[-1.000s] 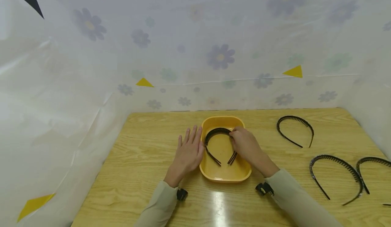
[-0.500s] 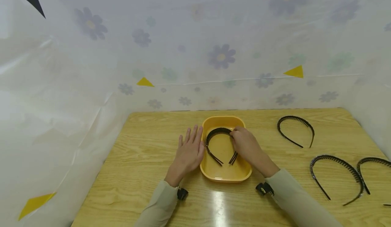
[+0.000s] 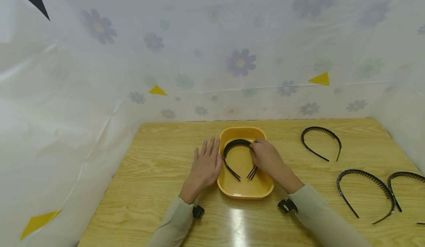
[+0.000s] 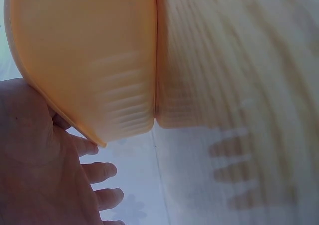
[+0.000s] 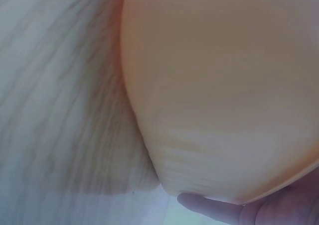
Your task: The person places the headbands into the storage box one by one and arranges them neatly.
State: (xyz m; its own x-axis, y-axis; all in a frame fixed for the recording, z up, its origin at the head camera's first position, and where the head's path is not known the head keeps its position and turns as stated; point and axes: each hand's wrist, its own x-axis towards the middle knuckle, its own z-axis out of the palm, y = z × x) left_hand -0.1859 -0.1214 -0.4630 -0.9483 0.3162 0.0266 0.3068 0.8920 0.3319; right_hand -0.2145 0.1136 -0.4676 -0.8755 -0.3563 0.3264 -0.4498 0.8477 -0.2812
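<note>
In the head view, a yellow plastic tray (image 3: 245, 196) holds a stack of black toothed headbands (image 3: 237, 142), their thin ends towards the person. My right hand (image 3: 267, 158) reaches over the tray's right rim and pinches the stack at its upper right; the fingertips are partly hidden. Flat and straight-fingered, my left hand (image 3: 204, 167) rests against the tray's left rim. The left wrist view shows that palm (image 4: 45, 160) touching the rim beside the tray's outer wall (image 4: 89, 46). One finger (image 5: 214, 208) of my right hand lies outside the tray in the right wrist view.
On the wooden table (image 3: 159, 165), right of the tray, lie a headband at the back (image 3: 318, 128), another nearer headband (image 3: 360, 171) and a third headband (image 3: 403, 173) touching or close to it. A dark tip (image 3: 420, 223) shows at the right edge. A flowered sheet (image 3: 212, 55) hangs behind.
The headbands in the tray shift slightly right, then back left, within my right hand's pinch. Both hands and the tray stay in nearly the same place.
</note>
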